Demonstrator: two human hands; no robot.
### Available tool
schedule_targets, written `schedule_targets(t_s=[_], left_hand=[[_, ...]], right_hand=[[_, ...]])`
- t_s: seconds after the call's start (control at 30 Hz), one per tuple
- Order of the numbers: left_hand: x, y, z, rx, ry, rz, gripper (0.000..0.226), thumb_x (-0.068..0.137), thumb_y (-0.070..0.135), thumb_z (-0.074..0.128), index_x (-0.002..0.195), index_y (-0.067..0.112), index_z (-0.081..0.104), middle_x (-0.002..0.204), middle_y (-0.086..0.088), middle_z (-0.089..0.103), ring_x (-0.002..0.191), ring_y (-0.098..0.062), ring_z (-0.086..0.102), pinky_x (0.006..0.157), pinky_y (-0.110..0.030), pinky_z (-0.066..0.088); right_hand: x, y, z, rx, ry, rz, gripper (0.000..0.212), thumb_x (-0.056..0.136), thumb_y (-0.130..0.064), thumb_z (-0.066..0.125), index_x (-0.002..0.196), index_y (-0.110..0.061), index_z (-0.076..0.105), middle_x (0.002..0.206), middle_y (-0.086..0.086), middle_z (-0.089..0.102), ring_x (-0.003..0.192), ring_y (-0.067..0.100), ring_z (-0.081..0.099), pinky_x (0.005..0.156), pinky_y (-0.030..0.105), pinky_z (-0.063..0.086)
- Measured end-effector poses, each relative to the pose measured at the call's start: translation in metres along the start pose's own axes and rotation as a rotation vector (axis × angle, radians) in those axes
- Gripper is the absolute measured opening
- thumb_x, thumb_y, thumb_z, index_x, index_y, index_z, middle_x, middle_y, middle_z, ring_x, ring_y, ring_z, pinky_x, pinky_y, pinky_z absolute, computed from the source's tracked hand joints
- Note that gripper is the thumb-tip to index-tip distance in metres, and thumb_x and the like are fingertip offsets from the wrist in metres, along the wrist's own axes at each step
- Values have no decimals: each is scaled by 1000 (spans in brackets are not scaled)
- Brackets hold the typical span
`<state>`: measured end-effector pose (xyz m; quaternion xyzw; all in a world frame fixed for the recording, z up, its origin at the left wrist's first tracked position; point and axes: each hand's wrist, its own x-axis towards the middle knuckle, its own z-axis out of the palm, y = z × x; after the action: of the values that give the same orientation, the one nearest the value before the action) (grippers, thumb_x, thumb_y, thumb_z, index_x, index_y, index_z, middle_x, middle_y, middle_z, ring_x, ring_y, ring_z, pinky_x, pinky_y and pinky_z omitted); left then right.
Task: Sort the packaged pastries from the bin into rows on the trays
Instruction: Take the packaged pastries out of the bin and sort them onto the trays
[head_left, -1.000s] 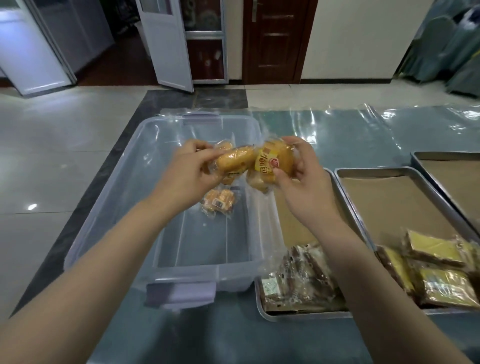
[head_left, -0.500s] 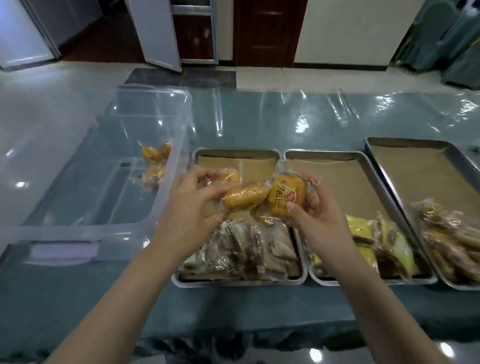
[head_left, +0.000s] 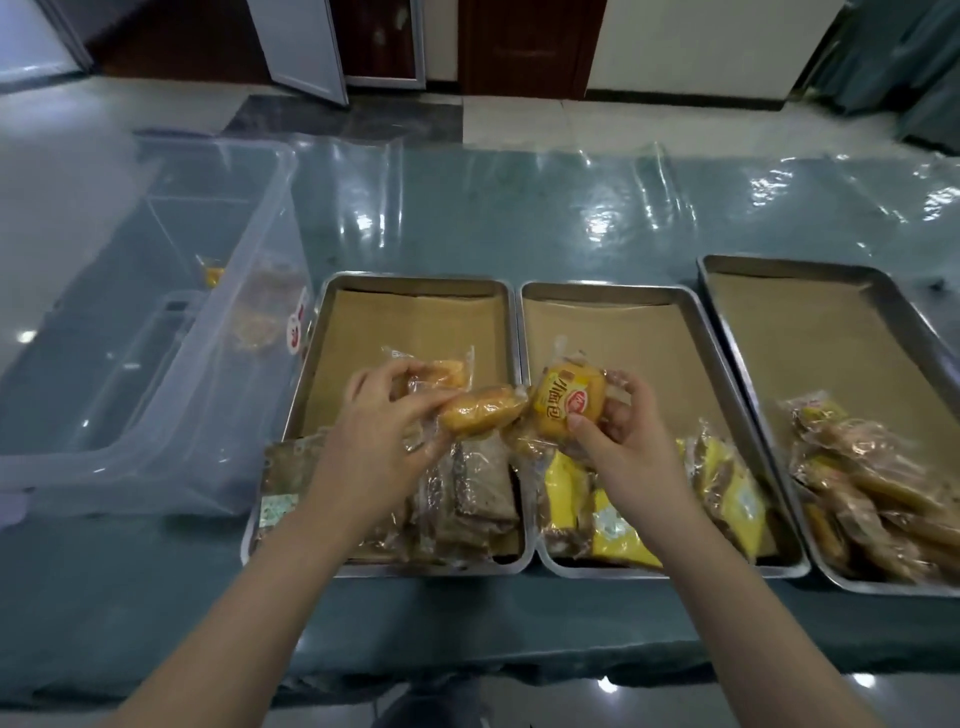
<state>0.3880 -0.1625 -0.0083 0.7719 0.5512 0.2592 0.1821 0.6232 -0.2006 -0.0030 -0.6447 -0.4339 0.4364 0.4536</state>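
Observation:
My left hand (head_left: 371, 441) grips two clear-wrapped golden bread rolls (head_left: 480, 413) above the left tray (head_left: 415, 283). My right hand (head_left: 623, 436) pinches a yellow-labelled bun packet (head_left: 563, 402) over the gap between the left and middle tray (head_left: 602, 292). Brown packaged pastries (head_left: 478, 491) fill the left tray's near end. Yellow packets (head_left: 613, 525) line the middle tray's near end. The right tray (head_left: 779, 265) holds tan pastries (head_left: 872, 483). The clear plastic bin (head_left: 218, 415) stands at the left with a few packets (head_left: 260, 306) inside.
All three trays are lined with brown paper, bare at their far halves. The table (head_left: 519, 218) is covered by a teal cloth under clear plastic sheeting. Its near edge runs just below the trays. Tiled floor and doors lie beyond.
Both hands carried their packets rightward from above the bin to above the trays. The view swung right, bringing the third tray fully into sight.

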Motion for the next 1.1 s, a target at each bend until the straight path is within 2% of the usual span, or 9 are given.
schedule_targets(t_s=[0.1,0.27,0.47,0.6,0.73,0.83,0.93,1.0,1.1], left_hand=[[20,4,9,4,-6,-1,45,77,40,67,122,38,63,135,8,46,127,-18,32,106,-41,35],[50,13,30,-40,-68,-16,47,79,35,74,124,40,60,136,15,40,129,-10,25,112,-44,28],[68,38,67,-52,-88,22,40,82,34,70,121,38,63,137,14,40,125,-6,26,109,-40,32],[78,77,104,-86,-98,-5,43,84,36,71,124,43,57,133,21,35,127,-9,33,109,-36,32],[84,129,152,-116,-93,-2,46,84,42,71,128,31,61,136,14,41,129,-10,38,109,-33,34],[84,176,188,-127,-110,2,50,81,51,64,123,23,66,136,9,44,129,-7,37,108,-25,30],[86,216,220,-168,-149,10,45,82,46,70,121,22,67,135,10,43,130,-7,38,110,-30,33],[88,240,239,-164,-160,24,43,84,41,72,122,21,66,135,9,43,129,-6,38,109,-25,32],[93,274,264,-198,-217,29,41,86,40,70,125,27,64,131,15,40,124,1,36,101,-11,26]], right_hand=[[18,-5,-11,-2,12,-11,50,92,-12,64,133,-25,38,110,-4,71,96,5,69,82,31,58],[43,-6,-37,-20,32,12,49,91,-13,67,131,-26,42,110,-5,70,98,7,69,88,40,58],[62,5,-84,-3,25,25,49,91,-12,66,133,-23,43,110,-6,70,97,6,69,85,37,59],[70,14,-136,7,-24,29,40,91,-10,65,125,-22,48,109,-4,70,92,5,70,75,26,58],[74,31,-200,-10,-47,43,36,92,-10,64,122,-23,51,108,-2,71,95,12,70,82,35,59],[72,44,-252,-12,-44,52,34,92,-11,64,120,-26,52,106,-1,73,93,11,71,81,33,58],[71,62,-304,28,-24,77,32,93,-13,63,118,-32,54,100,-7,74,89,12,72,73,28,58],[71,74,-336,48,10,97,32,93,-14,63,118,-32,55,99,-7,74,87,13,72,69,25,56],[75,94,-381,54,68,133,41,93,-17,63,131,-28,53,113,2,70,95,20,71,80,38,58]])
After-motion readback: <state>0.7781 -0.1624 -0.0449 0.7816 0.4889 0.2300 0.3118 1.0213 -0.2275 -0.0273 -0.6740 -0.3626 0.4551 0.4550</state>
